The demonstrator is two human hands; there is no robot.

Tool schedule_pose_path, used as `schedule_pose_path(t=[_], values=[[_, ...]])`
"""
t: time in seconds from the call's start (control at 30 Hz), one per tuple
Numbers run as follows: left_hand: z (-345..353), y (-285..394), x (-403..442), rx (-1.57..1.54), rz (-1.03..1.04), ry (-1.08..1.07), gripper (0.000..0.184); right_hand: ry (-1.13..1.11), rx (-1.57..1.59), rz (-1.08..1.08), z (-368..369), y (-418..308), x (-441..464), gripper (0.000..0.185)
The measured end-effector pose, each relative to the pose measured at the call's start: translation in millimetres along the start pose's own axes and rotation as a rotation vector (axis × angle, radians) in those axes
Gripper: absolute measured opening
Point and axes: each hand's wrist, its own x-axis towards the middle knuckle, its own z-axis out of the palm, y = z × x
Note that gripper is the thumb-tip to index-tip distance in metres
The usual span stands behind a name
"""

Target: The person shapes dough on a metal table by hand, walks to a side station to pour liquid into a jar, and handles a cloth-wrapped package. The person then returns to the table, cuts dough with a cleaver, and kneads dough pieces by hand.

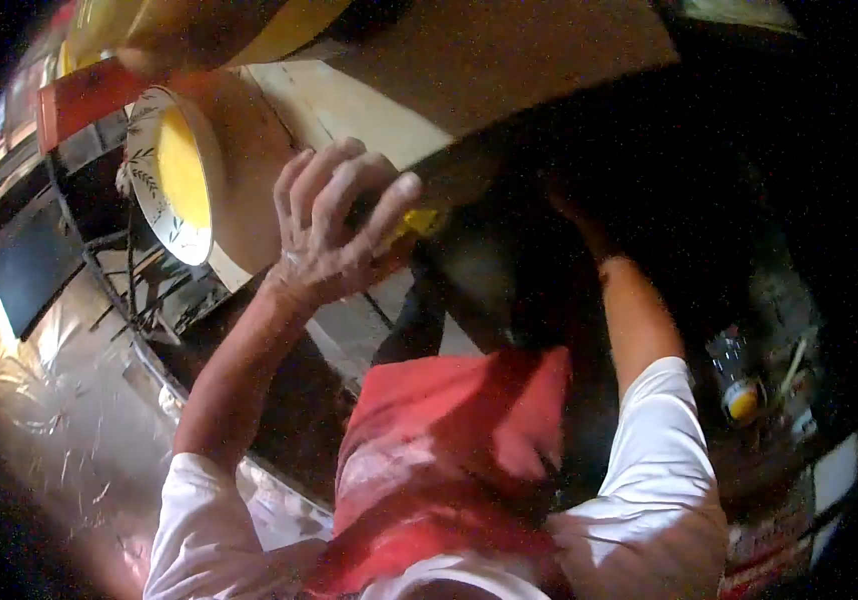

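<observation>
My left hand is raised over the edge of a wooden work surface, its fingers spread and slightly bent. Just past its thumb side shows a small bright yellow piece; whether the hand touches it I cannot tell. To the left of that hand, a white bowl with a dark leaf pattern holds a yellow substance. My right hand reaches forward into deep shadow, and its fingers are lost in the dark.
A large brown board or panel spans the top, with a blurred yellowish rounded object at upper left. Dark metal framework stands below the bowl. A clear container with something yellow lies low on the right.
</observation>
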Motion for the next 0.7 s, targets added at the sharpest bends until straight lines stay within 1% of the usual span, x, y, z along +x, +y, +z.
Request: schedule_pose_path(t=[0.03,0.1,0.23,0.3,0.37,0.5,0.57,0.63,0.67,0.7], values=[[-0.3,-1.1,0.2,-0.017,0.011,0.023,0.07,-0.012,0.002,0.019,2.5,-1.4,13.2,0.063],[0.7,-1.7,2.3,-0.037,0.015,0.059,0.067,-0.035,0.005,0.051,8.4,-3.5,34.9,0.063],[-6.5,-2.7,-0.7,-0.037,-0.013,-0.064,0.061,-0.07,0.021,0.117,19.5,1.5,66.6,0.063],[-7.8,-0.8,-0.3,-0.057,-0.037,-0.075,0.055,-0.081,0.031,0.145,18.3,4.4,75.3,0.063],[0.5,1.2,3.3,-0.006,-0.01,0.071,0.056,-0.089,0.047,0.167,15.8,6.0,81.3,0.063],[-2.4,-2.0,0.7,-0.021,-0.016,0.036,0.058,-0.101,0.069,0.206,3.1,6.9,86.3,0.063],[-0.8,-1.0,1.1,-0.018,-0.032,0.051,0.059,-0.103,0.081,0.224,-3.2,9.7,87.5,0.063],[-4.7,-6.8,-0.5,0.031,0.052,-0.02,0.053,-0.096,0.09,0.237,-9.4,9.5,92.8,0.064],[-2.2,-3.0,-4.0,0.013,0.002,-0.002,0.052,-0.094,0.101,0.246,-10.9,10.8,95.4,0.064],[-2.7,-2.9,-3.3,-0.06,-0.041,-0.011,0.057,-0.094,0.105,0.255,-12.8,12.3,97.2,0.064]])
